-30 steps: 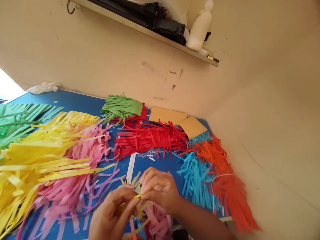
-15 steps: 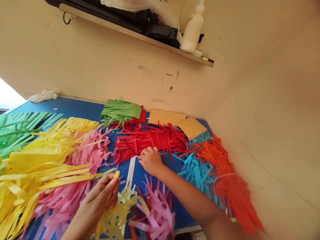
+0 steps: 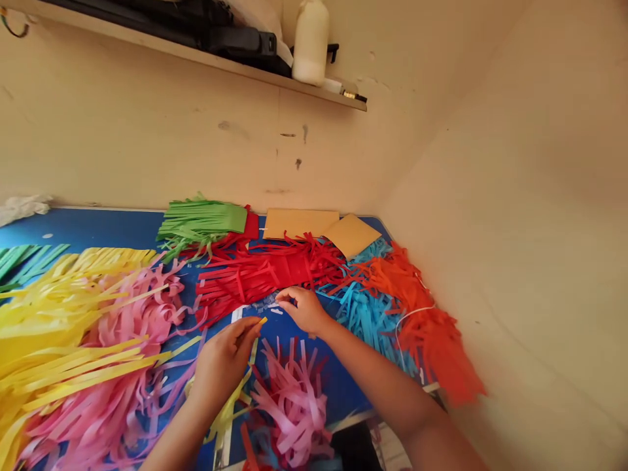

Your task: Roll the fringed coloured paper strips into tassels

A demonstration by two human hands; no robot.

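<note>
My left hand [image 3: 223, 360] is closed in a pinch on yellow paper strips, whose folded yellow tip [image 3: 263, 320] pokes out past the thumb. Loose yellow strips [image 3: 226, 413] hang below that hand. Just to its right, my right hand [image 3: 305, 310] has thumb and fingers pressed together above small pale, bluish scraps [image 3: 265, 302] on the blue table [image 3: 338, 386]. Whatever it pinches is too small to make out. Behind it lies fringed red paper [image 3: 279, 268]. A bunch of pink-lilac strips [image 3: 294, 399] rests nearer to me, below both hands.
Yellow fringe [image 3: 59, 288] and pink fringe [image 3: 142, 301] cover the left side. Green fringe [image 3: 209, 219] and orange-yellow sheets [image 3: 301, 224] lie along the wall. Blue strips [image 3: 367, 320] and orange fringe [image 3: 441, 340] fill the right. A shelf [image 3: 196, 59] holds a white bottle [image 3: 311, 42].
The view has turned rightward. My left hand has come up nearer to my right hand with the yellow strips. My right hand has shifted from the red fringe's edge to the small scraps, fingers now pinched.
</note>
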